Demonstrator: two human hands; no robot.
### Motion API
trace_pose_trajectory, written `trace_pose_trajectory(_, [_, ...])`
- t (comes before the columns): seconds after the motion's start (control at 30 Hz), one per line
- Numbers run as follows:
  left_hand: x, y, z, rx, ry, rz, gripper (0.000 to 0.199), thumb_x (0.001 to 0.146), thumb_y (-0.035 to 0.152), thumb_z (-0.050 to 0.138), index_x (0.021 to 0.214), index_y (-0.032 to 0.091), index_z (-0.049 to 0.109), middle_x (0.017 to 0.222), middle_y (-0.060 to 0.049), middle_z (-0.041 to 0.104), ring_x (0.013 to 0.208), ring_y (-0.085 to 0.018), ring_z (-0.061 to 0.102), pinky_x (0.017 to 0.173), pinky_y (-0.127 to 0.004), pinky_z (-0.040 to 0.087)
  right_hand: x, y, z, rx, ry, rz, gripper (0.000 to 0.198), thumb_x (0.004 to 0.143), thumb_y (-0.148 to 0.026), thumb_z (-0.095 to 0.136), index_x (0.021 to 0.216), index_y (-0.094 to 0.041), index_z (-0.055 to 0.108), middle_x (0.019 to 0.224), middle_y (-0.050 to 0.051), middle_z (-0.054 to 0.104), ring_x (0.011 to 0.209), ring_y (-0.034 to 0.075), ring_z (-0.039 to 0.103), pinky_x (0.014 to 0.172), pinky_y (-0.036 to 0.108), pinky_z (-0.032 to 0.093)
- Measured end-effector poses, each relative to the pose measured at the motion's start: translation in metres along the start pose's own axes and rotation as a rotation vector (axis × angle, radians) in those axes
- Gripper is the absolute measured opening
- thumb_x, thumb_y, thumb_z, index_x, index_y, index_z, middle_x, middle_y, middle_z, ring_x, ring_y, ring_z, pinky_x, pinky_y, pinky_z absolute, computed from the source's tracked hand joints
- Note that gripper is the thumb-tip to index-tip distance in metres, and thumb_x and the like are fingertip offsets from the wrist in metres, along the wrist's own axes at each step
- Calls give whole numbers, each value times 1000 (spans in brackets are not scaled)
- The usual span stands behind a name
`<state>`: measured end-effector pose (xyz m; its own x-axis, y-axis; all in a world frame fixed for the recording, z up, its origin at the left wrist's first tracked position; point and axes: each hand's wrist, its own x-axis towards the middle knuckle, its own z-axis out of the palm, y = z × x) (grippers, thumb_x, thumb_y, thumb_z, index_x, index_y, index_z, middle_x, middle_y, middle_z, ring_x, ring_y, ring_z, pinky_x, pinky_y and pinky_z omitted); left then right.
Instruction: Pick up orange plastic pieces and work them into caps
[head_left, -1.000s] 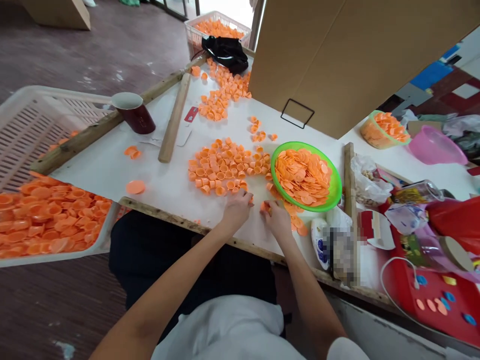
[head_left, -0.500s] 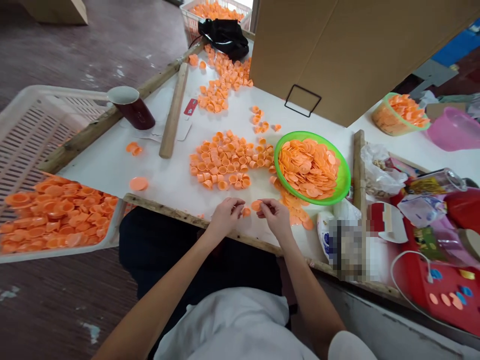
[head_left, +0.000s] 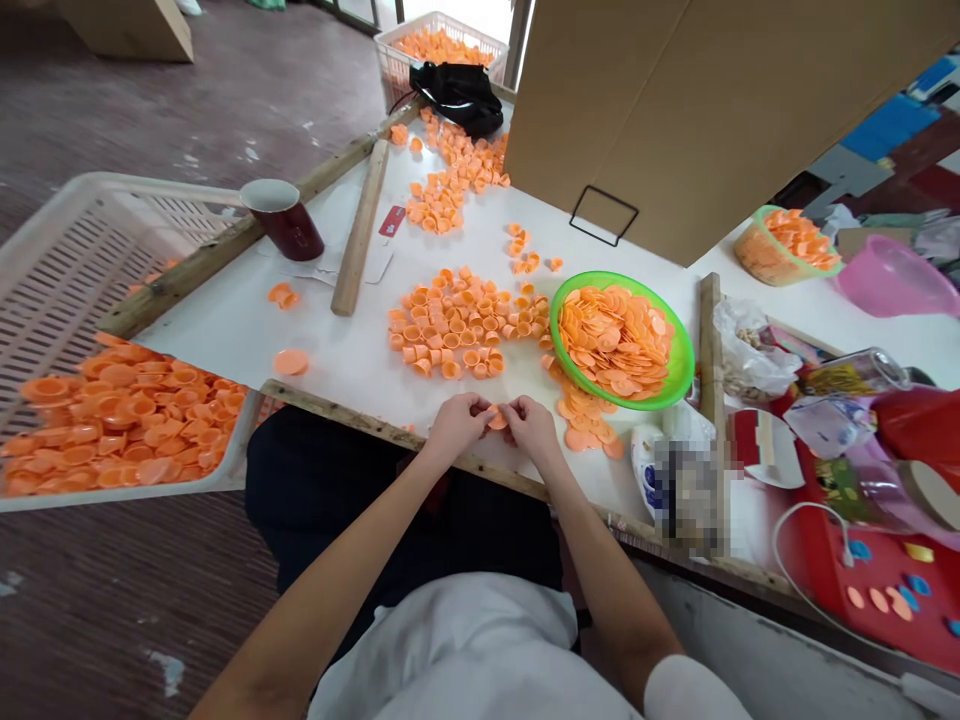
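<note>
Near the table's front edge, my left hand (head_left: 459, 425) and my right hand (head_left: 532, 428) meet, fingers pinched from either side. Between them is an orange plastic disc (head_left: 498, 418), gripped by my right fingertips. My left fingertips close on a small orange cup, now mostly hidden behind the disc and fingers. Beyond my hands lies a cluster of small orange cups (head_left: 457, 320). To the right, a green bowl (head_left: 684, 358) holds a heap of orange discs (head_left: 616, 340), and more loose discs (head_left: 589, 425) lie below its rim.
A dark red mug (head_left: 289, 225) and a wooden strip (head_left: 361, 230) are at the left. A crate (head_left: 225, 455) of orange pieces stands beside the table. A large cardboard box (head_left: 615, 110) rises at the back. Wooden rails (head_left: 709, 345) edge the table.
My right hand has moved left with the disc, bringing it against the cup at my left fingertips. The view has shifted slightly.
</note>
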<state>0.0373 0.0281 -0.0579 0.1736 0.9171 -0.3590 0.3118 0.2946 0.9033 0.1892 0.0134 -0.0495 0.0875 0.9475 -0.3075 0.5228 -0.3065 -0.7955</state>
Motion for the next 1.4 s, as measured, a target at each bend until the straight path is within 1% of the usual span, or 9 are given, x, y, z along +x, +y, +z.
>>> trace_pose_trajectory(0.23, [11,-2,-1,19,-96,-51,11,75,26,64,78,16,59,62,-3,67,57,-18,66,55,-27,53,7,-4,-3,87,-140,128,19,85,-34,55,71,-23,48,54,-2,63,44,15,61,42,25,48])
trace_pose_trajectory(0.4, [17,5,-2,-63,-131,-118,13,72,21,66,76,16,55,62,-3,66,59,-19,68,54,-28,55,9,-9,-5,99,-145,79,19,87,-31,52,71,-23,45,53,-2,63,44,15,61,40,23,47])
trace_pose_trajectory(0.63, [10,-1,1,-71,-100,-66,24,72,34,72,76,15,57,66,-4,67,60,-18,68,54,-27,56,3,-3,-16,198,-264,26,14,83,-31,60,81,-19,52,66,-1,67,56,11,66,52,20,51])
trace_pose_trajectory(0.77, [3,-2,-1,-166,-113,-81,22,73,31,71,78,14,58,61,-3,65,56,-16,66,53,-25,56,-1,-3,-15,225,-219,57,22,80,-39,61,77,-19,52,56,-4,62,44,10,58,43,19,45])
trace_pose_trajectory(0.87, [-7,0,-2,-203,-116,14,22,75,33,70,85,15,63,58,0,63,51,-13,62,48,-22,52,-11,-7,-17,268,-146,49,28,79,-46,61,73,-19,53,47,-6,54,35,8,45,36,19,37])
trace_pose_trajectory(0.97, [-17,5,-1,-291,-70,106,27,75,37,71,90,15,67,61,0,64,50,-12,60,45,-21,49,-20,-14,-23,358,-112,20,32,79,-50,62,75,-19,56,52,-4,58,39,8,50,40,19,40])
trace_pose_trajectory(1.1, [-23,18,-2,-412,67,165,27,71,37,74,86,14,71,74,-3,69,64,-14,66,60,-25,56,-21,-22,-31,490,-113,-44,35,81,-53,60,82,-19,61,66,0,65,56,12,62,55,24,51])
trace_pose_trajectory(1.23, [-27,25,-5,-441,51,181,27,73,35,72,90,14,71,86,-6,72,81,-19,68,78,-33,57,-17,-15,-28,436,-92,-123,27,81,-45,64,82,-18,61,72,0,65,63,12,64,62,25,53])
trace_pose_trajectory(1.4, [-26,15,1,-191,80,171,22,73,27,69,92,15,68,91,-7,71,83,-19,67,80,-33,55,-21,4,-15,184,-50,-122,28,80,-42,64,97,-20,57,66,-3,62,60,14,61,58,26,49])
